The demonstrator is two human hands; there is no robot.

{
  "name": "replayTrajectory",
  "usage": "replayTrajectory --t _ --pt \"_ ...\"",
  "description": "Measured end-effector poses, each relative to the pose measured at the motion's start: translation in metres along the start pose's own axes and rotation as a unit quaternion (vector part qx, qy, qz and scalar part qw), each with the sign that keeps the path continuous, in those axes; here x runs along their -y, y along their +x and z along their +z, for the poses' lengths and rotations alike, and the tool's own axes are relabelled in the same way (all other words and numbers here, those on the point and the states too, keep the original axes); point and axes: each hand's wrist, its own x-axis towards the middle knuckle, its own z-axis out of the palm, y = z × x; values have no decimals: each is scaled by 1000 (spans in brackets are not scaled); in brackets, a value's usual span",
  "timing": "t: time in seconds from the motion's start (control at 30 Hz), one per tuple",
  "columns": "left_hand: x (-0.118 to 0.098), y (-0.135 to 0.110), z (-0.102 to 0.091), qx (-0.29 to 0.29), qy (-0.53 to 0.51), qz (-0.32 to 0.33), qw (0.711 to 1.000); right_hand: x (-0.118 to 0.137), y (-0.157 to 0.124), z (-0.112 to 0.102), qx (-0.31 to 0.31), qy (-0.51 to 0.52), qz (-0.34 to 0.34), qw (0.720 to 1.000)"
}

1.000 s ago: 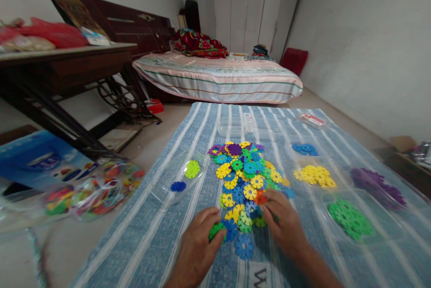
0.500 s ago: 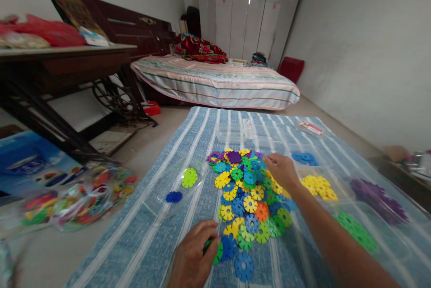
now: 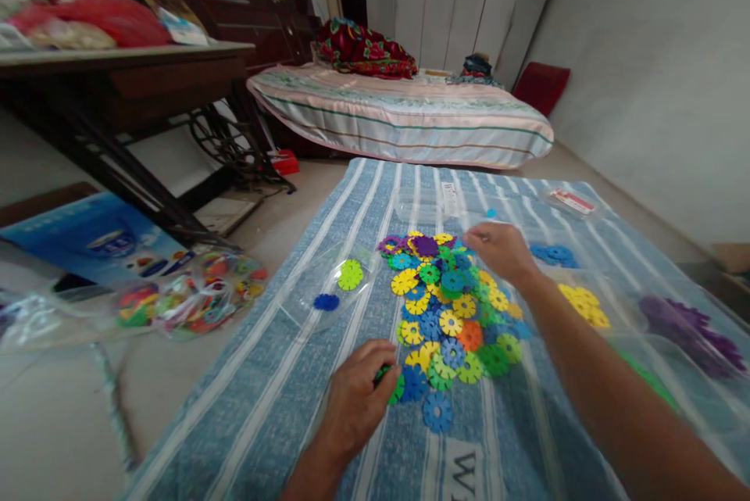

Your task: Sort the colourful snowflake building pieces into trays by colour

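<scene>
A heap of notched plastic snowflake discs (image 3: pixel 451 321) in yellow, blue, green, purple and orange lies on the striped cloth. At its near left edge, my left hand (image 3: pixel 360 388) is closed, with a green snowflake disc (image 3: pixel 382 373) between thumb and fingers. My right hand (image 3: pixel 498 251) is at the heap's far right edge, palm down with fingers curled together; whatever they may hold is hidden. Beyond it, a small light-blue piece (image 3: pixel 491 213) shows by the clear trays. A clear tray (image 3: pixel 298 313) on the left has a lime disc (image 3: pixel 350 274) and a dark blue disc (image 3: pixel 326 302).
On the right, clear trays hold blue discs (image 3: pixel 554 255), yellow discs (image 3: pixel 584 305), purple discs (image 3: pixel 691 333) and green discs (image 3: pixel 650 380), partly behind my right forearm. A clear box with a red label (image 3: pixel 573 202) sits at the far right. Bagged colourful pieces (image 3: pixel 199 302) lie left on the floor.
The view has tilted down, so everything sits higher. My right hand has shifted slightly left along the heap's far edge. The light-blue piece beyond it has appeared. My left hand stays put.
</scene>
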Motion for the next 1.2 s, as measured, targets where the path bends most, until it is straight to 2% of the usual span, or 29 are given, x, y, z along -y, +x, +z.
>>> replayTrajectory --t 0.07,0.17,0.27,0.33,0.5,0.67,0.87,1.0,1.2 --pt "0 -1 0 5 -6 -2 1000 18 -38 5 63 20 -38 997" --pt "1 -1 1 12 -11 -3 1000 32 -90 7 111 35 -87 989" --pt "-1 0 0 14 -13 2 1000 33 -126 7 141 9 -140 980" --pt "-3 1 -1 13 -17 5 1000 32 -140 6 167 -28 -156 973" --pt "-3 3 -2 15 -15 -1 1000 36 -148 7 230 -113 -161 953" --pt "1 2 0 23 -16 -4 1000 39 -145 9 244 -129 -167 947" --pt "1 3 0 3 -16 9 1000 40 -150 9 222 -101 -172 954" --pt "2 3 1 -7 -9 14 1000 42 -155 10 178 -73 -172 966" --pt "4 3 1 8 -7 9 1000 41 -161 11 101 -18 -168 980"
